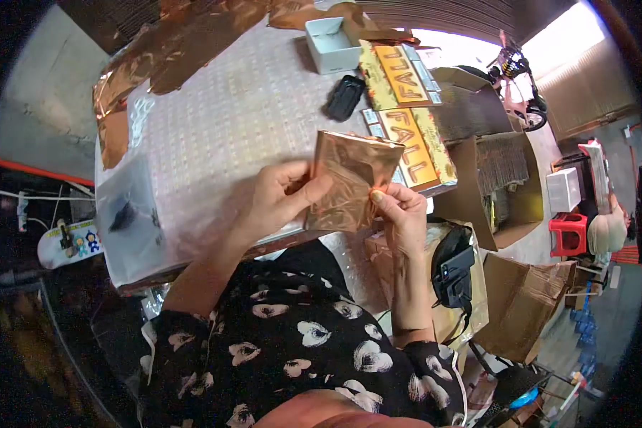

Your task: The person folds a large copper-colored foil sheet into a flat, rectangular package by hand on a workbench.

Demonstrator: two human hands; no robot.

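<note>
A flat, rectangular packet wrapped in shiny copper-coloured foil is held above the table's near edge. My left hand pinches its left side between thumb and fingers. On the other side, my right hand grips the lower right edge, thumb in front. Creases run across the foil, and what lies inside it cannot be seen. Just beyond the packet, two printed boxes lettered FALL, a farther one and a nearer one, lie at the table's right side.
A plastic-covered table bears a white open box, a black case-like object, copper foil sheets and a clear plastic sheet. To the right are an open cardboard box, a black bag and a red stool.
</note>
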